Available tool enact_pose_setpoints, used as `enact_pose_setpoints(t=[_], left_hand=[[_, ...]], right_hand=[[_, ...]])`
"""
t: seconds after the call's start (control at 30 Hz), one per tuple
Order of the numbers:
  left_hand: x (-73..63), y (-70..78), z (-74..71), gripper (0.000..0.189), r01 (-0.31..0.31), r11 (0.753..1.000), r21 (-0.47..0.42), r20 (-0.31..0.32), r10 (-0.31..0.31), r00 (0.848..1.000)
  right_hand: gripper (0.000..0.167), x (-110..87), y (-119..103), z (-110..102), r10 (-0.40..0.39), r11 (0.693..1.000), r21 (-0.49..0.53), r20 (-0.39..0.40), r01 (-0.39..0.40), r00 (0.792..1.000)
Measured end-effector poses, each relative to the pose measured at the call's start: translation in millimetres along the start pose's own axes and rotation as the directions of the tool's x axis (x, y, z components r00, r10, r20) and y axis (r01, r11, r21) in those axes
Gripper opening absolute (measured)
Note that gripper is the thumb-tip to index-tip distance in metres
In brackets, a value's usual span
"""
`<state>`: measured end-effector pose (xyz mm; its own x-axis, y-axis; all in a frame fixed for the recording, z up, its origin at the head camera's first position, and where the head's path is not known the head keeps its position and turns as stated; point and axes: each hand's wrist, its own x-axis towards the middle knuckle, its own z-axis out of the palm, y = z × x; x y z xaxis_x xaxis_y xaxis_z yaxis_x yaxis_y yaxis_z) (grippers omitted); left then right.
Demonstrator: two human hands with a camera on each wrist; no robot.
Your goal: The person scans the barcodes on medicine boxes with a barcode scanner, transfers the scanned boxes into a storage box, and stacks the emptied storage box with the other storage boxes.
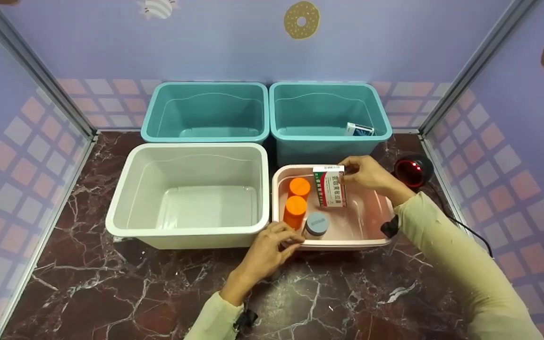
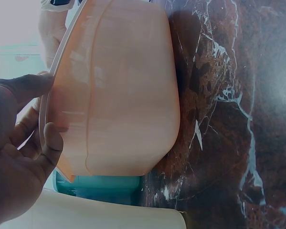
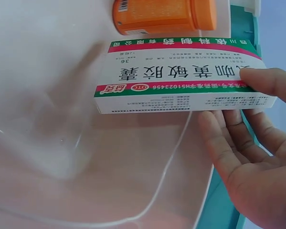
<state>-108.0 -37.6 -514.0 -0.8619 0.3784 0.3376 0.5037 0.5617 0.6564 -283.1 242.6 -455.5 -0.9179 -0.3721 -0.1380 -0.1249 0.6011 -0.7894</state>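
My right hand [image 1: 365, 174] pinches a medicine box [image 3: 181, 76], white with green and red bands, between thumb and fingers. The box stands upright at the back of the pink bin [image 1: 361, 242], over its inside. My left hand [image 1: 268, 248] grips the bin's near left rim, with the thumb and fingers on both sides of the lip in the left wrist view. Inside the bin, two orange bottles [image 1: 295, 206] stand at the left, one behind the other. A grey-capped jar [image 1: 317, 224] sits near the front wall, close to the left fingers.
A white bin [image 1: 123, 203] stands left of the pink one. Behind are two teal bins [image 1: 206, 139]; the right one holds a small white and blue box [image 1: 360, 130]. A black device with red lights [image 1: 413, 170] and its cable lie at the right, by the wall.
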Motion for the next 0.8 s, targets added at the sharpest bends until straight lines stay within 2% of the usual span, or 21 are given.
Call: enact_pose_setpoints(t=[0.27, 0.47, 0.8], left_hand=[[0.2, 0.0, -0.2, 0.013, 0.009, 1.000, -0.012, 0.011, -0.009, 1.000], [1.4, -0.3, 0.0, 0.013, -0.008, 1.000, -0.014, 0.002, 0.008, 1.000], [1.1, -1.7, 1.0, 0.012, -0.022, 1.000, -0.014, -0.010, 0.022, 1.000]], right_hand=[[0.030, -3.1, -5.1, -7.5, -0.013, 0.998, 0.058, -0.040, 0.016, 0.999], [0.031, -8.7, -10.3, -17.9, -0.033, 0.995, 0.096, -0.074, 0.040, 0.997], [0.026, -17.2, -11.9, -31.3, -0.057, 0.974, 0.207, -0.164, 0.091, 0.985]])
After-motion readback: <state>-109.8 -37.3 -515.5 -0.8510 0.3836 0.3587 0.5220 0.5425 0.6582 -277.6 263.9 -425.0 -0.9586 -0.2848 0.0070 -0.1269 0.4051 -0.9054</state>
